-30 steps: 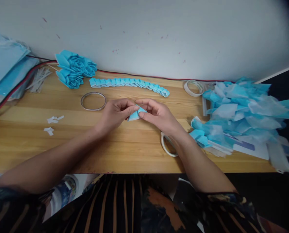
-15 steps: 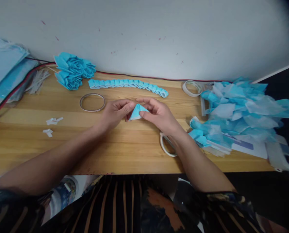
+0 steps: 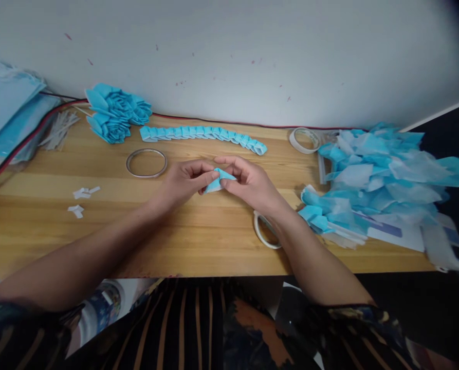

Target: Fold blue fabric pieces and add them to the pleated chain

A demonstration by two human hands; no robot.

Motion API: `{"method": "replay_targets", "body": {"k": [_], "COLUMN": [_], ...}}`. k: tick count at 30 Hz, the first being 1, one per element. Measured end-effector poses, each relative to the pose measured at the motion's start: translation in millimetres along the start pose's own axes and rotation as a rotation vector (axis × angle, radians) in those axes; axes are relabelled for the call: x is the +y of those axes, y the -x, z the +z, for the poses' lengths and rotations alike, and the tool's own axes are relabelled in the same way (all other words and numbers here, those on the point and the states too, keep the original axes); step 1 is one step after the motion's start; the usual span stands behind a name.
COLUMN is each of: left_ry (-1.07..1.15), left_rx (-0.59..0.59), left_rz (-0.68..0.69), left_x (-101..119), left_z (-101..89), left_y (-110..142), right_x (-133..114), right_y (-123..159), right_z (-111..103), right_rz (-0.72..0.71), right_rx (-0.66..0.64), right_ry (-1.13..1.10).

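A small folded piece of light blue paper (image 3: 218,181) sits between both hands at the middle of the wooden table (image 3: 198,226). My left hand (image 3: 183,182) pinches its left side with thumb and fingers. My right hand (image 3: 248,182) pinches its right side, fingers curled over the top. Behind the hands lies a long chain of folded blue pieces (image 3: 202,134). A finished blue paper flower (image 3: 115,113) rests at the back left near the wall.
A thin tape ring (image 3: 146,162) lies left of the hands; a white tape roll (image 3: 265,231) sits under my right wrist, another roll (image 3: 303,140) at the back. A heap of blue and white paper scraps (image 3: 383,174) fills the right side. White paper bits (image 3: 83,192) lie at left.
The blue piece was briefly raised and opened into a triangle, and is now pressed down and folded smaller between the fingertips. Both hands stay in place.
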State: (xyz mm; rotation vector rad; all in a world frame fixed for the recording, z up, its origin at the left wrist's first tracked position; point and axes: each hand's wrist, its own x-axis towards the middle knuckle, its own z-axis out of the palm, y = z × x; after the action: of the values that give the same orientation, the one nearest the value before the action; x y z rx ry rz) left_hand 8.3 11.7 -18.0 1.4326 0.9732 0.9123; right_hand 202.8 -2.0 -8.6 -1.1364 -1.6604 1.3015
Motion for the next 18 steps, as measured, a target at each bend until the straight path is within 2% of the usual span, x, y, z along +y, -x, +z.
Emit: {"method": "replay_targets", "body": {"k": [8,12,14,18], "left_ry": [0.001,0.054,0.09,0.108], "left_rx": [-0.01,0.027,0.066,0.139], "left_rz": [-0.001,-0.018,-0.026,-0.038], "left_x": [-3,-4,-4,-7], "left_z": [0.4,0.6,0.3,-0.7], "left_y": [0,-1,-2,-3], "right_x": [4,3,-2,-16], "right_y": [0,0,0,1], "right_z": [2,-3,-12,-41], "right_rz": [-0.042,-0.064,-0.086,-0.154], "right_rx": [-0.019,-0.029,0.019,0.259], "right_ry": [0.052,0.072,0.09,0.151]}}
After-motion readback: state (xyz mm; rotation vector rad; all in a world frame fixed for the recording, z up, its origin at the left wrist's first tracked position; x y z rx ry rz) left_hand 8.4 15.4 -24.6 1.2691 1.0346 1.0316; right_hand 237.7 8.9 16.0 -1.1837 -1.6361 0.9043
